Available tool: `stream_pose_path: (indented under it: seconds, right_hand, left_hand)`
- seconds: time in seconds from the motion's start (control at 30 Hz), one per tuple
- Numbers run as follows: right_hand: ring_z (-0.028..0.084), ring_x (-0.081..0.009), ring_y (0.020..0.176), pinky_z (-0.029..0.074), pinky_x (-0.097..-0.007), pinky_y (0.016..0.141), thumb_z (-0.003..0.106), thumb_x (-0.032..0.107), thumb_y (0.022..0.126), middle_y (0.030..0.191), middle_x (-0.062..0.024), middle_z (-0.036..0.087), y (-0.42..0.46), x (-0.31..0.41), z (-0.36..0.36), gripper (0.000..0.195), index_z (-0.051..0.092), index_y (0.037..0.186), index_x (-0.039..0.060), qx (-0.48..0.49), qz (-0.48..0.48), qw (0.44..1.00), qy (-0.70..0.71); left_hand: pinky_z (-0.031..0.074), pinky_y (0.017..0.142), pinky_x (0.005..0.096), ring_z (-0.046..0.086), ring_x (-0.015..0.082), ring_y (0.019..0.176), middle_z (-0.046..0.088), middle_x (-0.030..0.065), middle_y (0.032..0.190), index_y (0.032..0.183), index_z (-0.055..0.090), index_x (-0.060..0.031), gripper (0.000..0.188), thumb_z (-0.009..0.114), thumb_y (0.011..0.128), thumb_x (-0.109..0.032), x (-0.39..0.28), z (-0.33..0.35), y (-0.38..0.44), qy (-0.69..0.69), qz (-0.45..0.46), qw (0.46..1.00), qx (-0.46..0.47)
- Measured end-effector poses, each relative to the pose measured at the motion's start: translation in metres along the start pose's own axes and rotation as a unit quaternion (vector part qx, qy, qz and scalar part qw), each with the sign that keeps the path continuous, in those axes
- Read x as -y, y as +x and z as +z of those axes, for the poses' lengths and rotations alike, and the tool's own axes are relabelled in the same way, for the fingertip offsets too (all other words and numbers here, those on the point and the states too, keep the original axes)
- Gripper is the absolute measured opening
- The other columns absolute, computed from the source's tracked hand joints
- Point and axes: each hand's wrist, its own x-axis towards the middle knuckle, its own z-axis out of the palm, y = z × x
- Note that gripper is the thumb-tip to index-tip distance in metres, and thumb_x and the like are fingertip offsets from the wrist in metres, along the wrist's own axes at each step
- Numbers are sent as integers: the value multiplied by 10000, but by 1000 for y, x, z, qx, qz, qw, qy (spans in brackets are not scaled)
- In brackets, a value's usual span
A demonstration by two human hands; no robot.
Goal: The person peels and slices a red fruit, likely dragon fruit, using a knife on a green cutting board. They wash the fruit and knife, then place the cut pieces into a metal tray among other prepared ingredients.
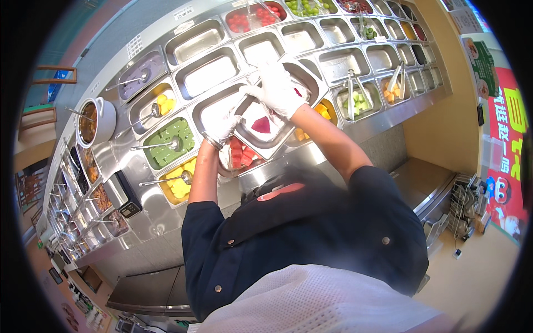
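Observation:
A steel food pan (266, 140) is tilted over the counter, with a dark magenta piece of fruit (261, 125) inside. My left hand (225, 128), in a white glove, grips the pan's left rim. My right hand (280, 90), also gloved, lies across its far end, thumb apart from the fingers. Glare hides what the right fingertips touch. Behind that hand sits another steel pan (317, 83) with a little magenta fruit showing. Red watermelon chunks (241, 155) fill a pan partly covered by the tilted one.
Close on the left are pans of green cubes (166, 143) and yellow chunks (177, 187), each with a spoon. A white pot (106, 120) stands farther left. Tongs (352, 93) rest in a melon pan on the right. Cherry tomatoes (254, 17) lie at the back.

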Motion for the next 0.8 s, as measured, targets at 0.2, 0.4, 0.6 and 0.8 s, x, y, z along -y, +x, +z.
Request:
stream_pose_path:
  seconds: [0.2, 0.4, 0.6, 0.8]
  right_hand:
    - [531, -344, 1019, 413, -408, 885, 683, 338, 778, 1056, -206, 570, 18, -34, -36, 521, 542, 1155, 7, -31, -10, 999, 6]
    - [584, -159, 795, 472, -289, 750, 620, 124, 802, 880, -109, 641, 35, -91, -23, 297, 599, 1058, -25, 255, 208, 883, 336]
    - [598, -189, 811, 459, -305, 760, 613, 103, 814, 899, -142, 651, 60, -90, 18, 271, 601, 1042, -43, 183, 181, 909, 328]
    - [564, -96, 728, 469, -251, 670, 596, 41, 842, 817, -45, 636, 82, -84, 51, 145, 604, 969, -28, 196, 183, 907, 324]
  left_hand:
    - [465, 778, 252, 555, 111, 884, 599, 54, 1043, 1237, 502, 35, 479, 595, 784, -89, -9, -32, -3, 21, 46, 998, 26]
    - [463, 769, 252, 551, 115, 866, 607, 27, 985, 1165, 562, -9, 426, 653, 766, -126, -26, -69, -7, 73, 19, 997, -11]
    - [470, 716, 225, 568, 91, 802, 611, 23, 970, 1200, 525, -23, 461, 689, 787, -146, -47, -90, -17, -60, -12, 983, -173]
    - [482, 721, 241, 574, 94, 814, 622, 25, 960, 1133, 542, -12, 350, 649, 805, -72, -14, -93, -19, -69, 20, 963, -261]
